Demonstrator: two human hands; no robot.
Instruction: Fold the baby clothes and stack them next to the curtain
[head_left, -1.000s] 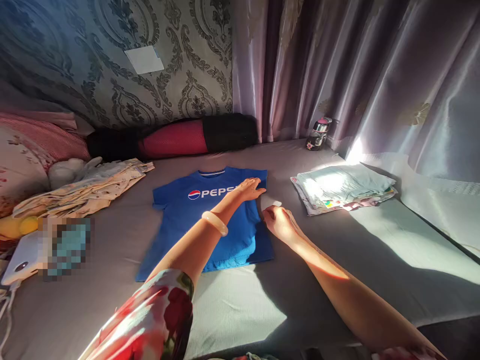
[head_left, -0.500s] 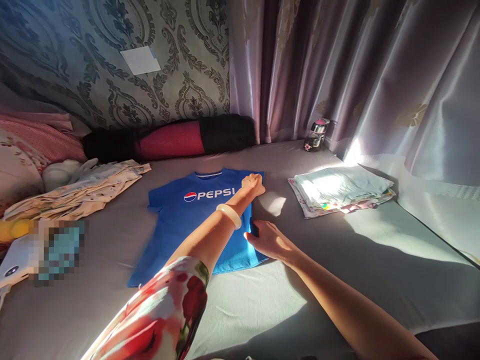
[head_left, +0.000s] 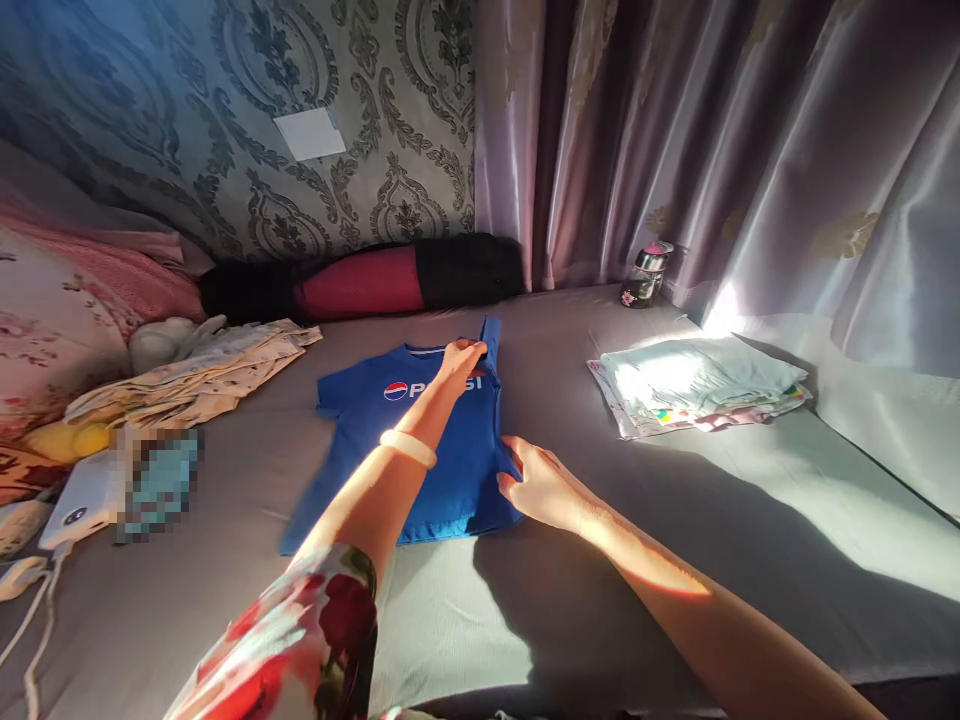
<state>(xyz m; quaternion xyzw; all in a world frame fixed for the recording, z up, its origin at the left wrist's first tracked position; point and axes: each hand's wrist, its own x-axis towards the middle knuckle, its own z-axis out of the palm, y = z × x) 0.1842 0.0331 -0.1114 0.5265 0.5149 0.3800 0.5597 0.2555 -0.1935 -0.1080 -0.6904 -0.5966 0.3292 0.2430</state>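
Note:
A blue T-shirt [head_left: 450,460] with PEPSI lettering lies spread on the grey bed sheet, its neckline toward the wall. My left hand [head_left: 461,362], reaching across the shirt with a pale bangle [head_left: 409,447] on the wrist, pinches the cloth near the right shoulder. The right sleeve is lifted and folds up beside those fingers. Lower down, my right hand [head_left: 546,485] grips the shirt's right side edge between thumb and fingers. Part of the lettering is hidden behind my left hand and the raised cloth.
A stack of folded clothes [head_left: 705,385] lies to the right, a dark bottle [head_left: 646,275] behind it. At left are a cream printed garment [head_left: 202,385], a white device [head_left: 82,505] with a cable and a pillow [head_left: 45,320]. A black-and-red roll [head_left: 364,280] runs along the wall.
My left hand has moved left, drawing the shirt's right shoulder and sleeve up and inward. My right hand holds the side edge, slightly raised. The camera view has shifted a little left.

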